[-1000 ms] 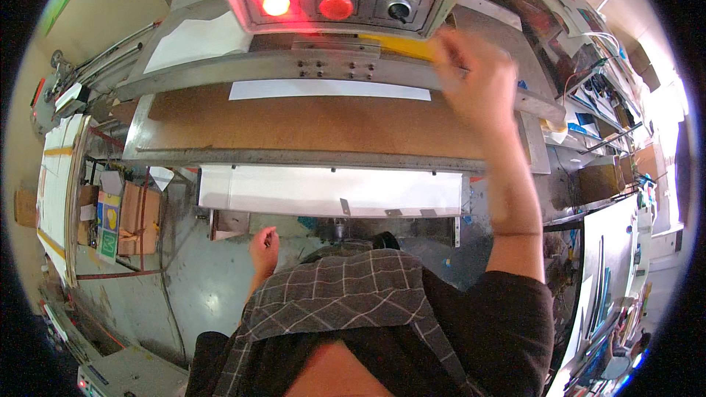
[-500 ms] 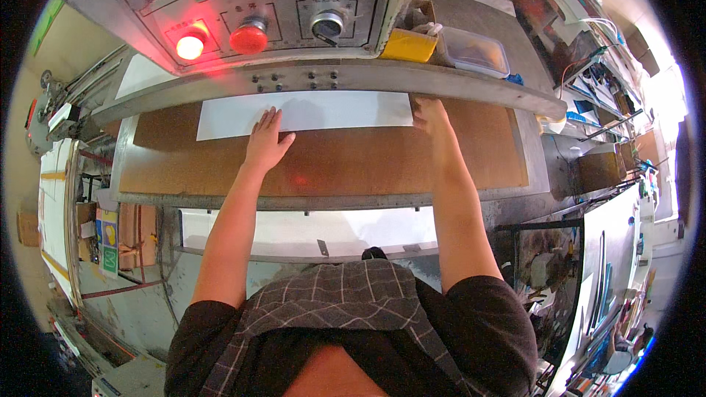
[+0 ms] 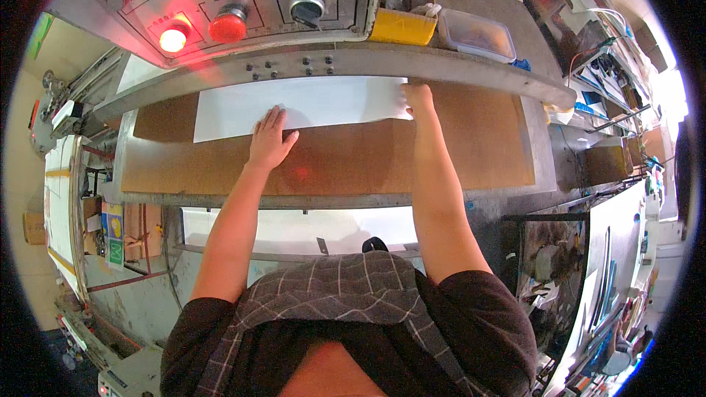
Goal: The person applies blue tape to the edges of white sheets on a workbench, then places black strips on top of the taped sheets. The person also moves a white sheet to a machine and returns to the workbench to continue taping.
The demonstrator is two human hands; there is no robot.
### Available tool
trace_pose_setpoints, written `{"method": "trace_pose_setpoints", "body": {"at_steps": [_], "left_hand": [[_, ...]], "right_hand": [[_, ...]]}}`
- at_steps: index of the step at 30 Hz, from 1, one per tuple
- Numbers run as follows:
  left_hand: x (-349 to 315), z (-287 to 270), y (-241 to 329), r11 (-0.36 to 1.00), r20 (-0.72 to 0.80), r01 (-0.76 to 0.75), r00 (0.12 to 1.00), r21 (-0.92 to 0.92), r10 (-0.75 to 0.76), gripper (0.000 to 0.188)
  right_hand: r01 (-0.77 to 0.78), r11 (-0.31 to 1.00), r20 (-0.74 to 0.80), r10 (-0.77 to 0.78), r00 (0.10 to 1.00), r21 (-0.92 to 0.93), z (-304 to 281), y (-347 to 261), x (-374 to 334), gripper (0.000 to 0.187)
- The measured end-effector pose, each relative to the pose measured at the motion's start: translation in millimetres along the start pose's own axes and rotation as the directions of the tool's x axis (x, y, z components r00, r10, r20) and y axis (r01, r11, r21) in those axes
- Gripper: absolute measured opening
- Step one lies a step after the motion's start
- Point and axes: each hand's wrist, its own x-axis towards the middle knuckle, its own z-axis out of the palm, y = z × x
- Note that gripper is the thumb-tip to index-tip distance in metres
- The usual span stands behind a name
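A long white sheet [image 3: 323, 103] lies across the brown board [image 3: 338, 165] of the machine bed, its far side running up to the metal crossbar. My left hand [image 3: 272, 140] rests flat on the sheet's near edge, left of its middle, fingers stretched out and thumb apart. At the sheet's right end, my right hand [image 3: 419, 101] has its fingers curled in and closed on the short edge. Its fingertips are slightly blurred and partly hidden.
Above the bed hangs a control box with a lit red lamp [image 3: 173, 40], a red push button [image 3: 228, 25] and a black knob [image 3: 307, 7]. A metal crossbar [image 3: 412, 64] spans the bed. Behind it stand a yellow box [image 3: 402, 27] and a clear plastic tub [image 3: 478, 35].
My right hand has moved left and closed on the sheet's right end. That end has shifted slightly up and left. My left hand stays on the sheet.
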Motion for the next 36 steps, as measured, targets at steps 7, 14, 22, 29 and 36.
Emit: {"method": "trace_pose_setpoints", "body": {"at_steps": [7,14,22,29,36], "left_hand": [[-31.3,-9.1,0.5,0.998,0.01,-0.062,0.998,-0.005,0.062,0.072],[-21.0,-40.1,54.7,0.998,-0.043,0.064,0.997,0.0,-0.064,0.073],[19.1,-48.4,22.3,0.996,-0.331,0.048,0.941,-0.071,-0.069,0.031],[13.2,-155.4,19.9,0.984,-0.517,0.129,0.838,-0.126,-0.176,0.029],[-40.7,-245.8,-2.2,0.999,-0.69,0.03,0.724,-0.011,-0.029,0.022]], "right_hand": [[-0.173,0.927,0.233,0.097,0.968,0.333,-18.8,-21.7,-78.8,0.037],[-0.451,0.277,0.524,-0.321,0.789,0.848,-16.3,-38.7,-121.0,0.03],[-0.206,0.448,0.492,-0.757,0.431,0.87,-34.1,-58.7,-171.3,0.047],[0.796,0.515,0.589,-0.551,0.592,-0.318,74.5,-33.3,-106.5,0.052],[0.713,0.396,0.565,-0.435,0.701,-0.579,77.9,-46.0,-155.9,0.036]]}}
